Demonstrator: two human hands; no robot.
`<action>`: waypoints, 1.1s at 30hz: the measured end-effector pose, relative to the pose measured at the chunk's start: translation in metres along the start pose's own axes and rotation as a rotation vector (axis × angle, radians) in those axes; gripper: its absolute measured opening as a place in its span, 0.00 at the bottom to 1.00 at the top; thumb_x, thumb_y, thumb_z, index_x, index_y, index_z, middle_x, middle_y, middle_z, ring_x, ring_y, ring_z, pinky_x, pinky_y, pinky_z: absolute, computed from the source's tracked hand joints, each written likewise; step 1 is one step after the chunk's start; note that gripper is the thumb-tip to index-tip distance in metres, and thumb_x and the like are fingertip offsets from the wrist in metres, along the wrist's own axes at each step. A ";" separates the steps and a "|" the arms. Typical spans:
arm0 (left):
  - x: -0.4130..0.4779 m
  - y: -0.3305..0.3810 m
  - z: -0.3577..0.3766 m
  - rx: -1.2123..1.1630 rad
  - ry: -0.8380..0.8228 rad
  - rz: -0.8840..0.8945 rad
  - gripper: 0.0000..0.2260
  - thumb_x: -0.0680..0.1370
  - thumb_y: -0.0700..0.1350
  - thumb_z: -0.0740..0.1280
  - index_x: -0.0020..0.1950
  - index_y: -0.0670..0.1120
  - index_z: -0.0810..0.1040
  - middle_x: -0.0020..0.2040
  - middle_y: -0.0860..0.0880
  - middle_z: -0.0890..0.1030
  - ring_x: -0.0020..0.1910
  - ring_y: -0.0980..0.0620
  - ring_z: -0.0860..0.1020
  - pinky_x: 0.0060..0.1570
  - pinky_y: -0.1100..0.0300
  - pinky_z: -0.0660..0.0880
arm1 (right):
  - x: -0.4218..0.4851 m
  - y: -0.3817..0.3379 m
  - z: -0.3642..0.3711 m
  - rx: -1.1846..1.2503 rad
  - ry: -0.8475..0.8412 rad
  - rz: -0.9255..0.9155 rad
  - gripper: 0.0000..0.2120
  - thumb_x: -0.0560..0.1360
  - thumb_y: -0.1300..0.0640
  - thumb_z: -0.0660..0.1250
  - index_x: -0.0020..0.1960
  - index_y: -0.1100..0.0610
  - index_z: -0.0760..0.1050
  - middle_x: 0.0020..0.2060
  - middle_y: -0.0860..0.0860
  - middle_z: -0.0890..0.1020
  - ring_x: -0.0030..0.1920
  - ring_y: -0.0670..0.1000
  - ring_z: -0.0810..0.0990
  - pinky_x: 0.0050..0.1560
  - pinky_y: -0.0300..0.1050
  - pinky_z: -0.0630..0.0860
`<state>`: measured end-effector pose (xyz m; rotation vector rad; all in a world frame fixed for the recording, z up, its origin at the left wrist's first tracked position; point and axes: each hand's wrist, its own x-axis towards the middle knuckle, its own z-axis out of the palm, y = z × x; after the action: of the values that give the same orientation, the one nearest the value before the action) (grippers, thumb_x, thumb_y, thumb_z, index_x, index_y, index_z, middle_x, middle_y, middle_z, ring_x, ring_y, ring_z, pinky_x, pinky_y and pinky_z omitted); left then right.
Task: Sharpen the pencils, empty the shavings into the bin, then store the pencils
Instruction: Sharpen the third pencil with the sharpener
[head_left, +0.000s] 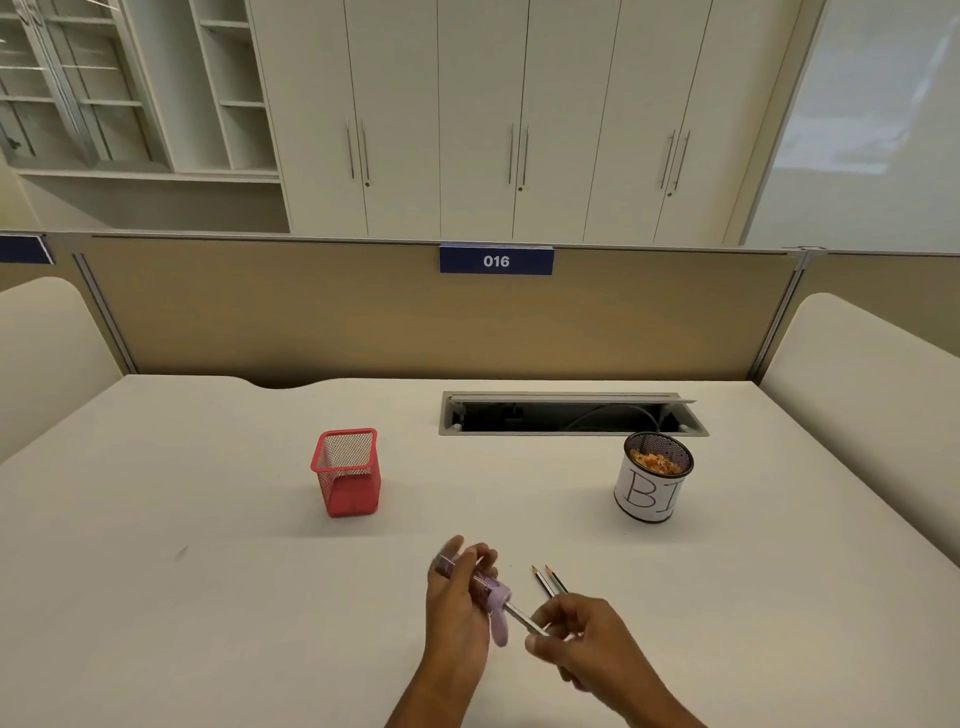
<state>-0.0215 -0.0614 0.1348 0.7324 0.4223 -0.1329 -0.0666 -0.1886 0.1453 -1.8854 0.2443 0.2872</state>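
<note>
1. Soft, even indoor light with a faint warm cast; the pale tabletop (208, 571) reads bright.
2. Shadows are weak: a short, diffuse one lies at the foot of the red mesh basket (347, 473) and of the bin (649, 488).
3. Motion blur smears the fingers of the right hand (587, 639); the left hand (460, 597) is slightly soft.
4. Wide-angle distortion bows the partition (311, 312) and tilts the cabinets (483, 104) outward.
5. A washed-out pale patch marks the panel (872, 104), upper right.

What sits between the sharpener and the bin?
Nothing visible blocks it. Bare table runs from the sharpener in the left hand to the bin; two loose pencils lie flat just beside that line.
</note>
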 end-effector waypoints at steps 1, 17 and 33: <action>-0.001 0.002 0.001 -0.009 0.012 0.034 0.10 0.79 0.32 0.57 0.53 0.46 0.71 0.40 0.42 0.75 0.41 0.45 0.74 0.40 0.56 0.71 | 0.002 0.005 0.001 -0.158 0.077 -0.113 0.10 0.71 0.60 0.69 0.35 0.48 0.73 0.29 0.44 0.75 0.22 0.41 0.71 0.27 0.29 0.65; 0.000 0.002 0.008 0.025 -0.048 0.062 0.10 0.81 0.39 0.55 0.39 0.42 0.67 0.29 0.46 0.70 0.24 0.53 0.73 0.34 0.59 0.72 | 0.002 -0.007 -0.003 -0.173 -0.010 -0.017 0.16 0.74 0.54 0.59 0.27 0.49 0.72 0.20 0.45 0.66 0.23 0.44 0.63 0.26 0.37 0.60; 0.024 -0.002 0.000 -0.162 -0.049 -0.043 0.13 0.81 0.44 0.56 0.38 0.42 0.68 0.24 0.48 0.75 0.25 0.52 0.75 0.29 0.61 0.77 | 0.002 -0.002 -0.005 -0.740 0.223 -0.409 0.12 0.66 0.56 0.74 0.43 0.46 0.72 0.34 0.45 0.75 0.30 0.44 0.72 0.29 0.29 0.61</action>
<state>-0.0004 -0.0617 0.1236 0.5599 0.3978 -0.1547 -0.0640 -0.1926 0.1483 -2.6431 -0.1274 -0.1420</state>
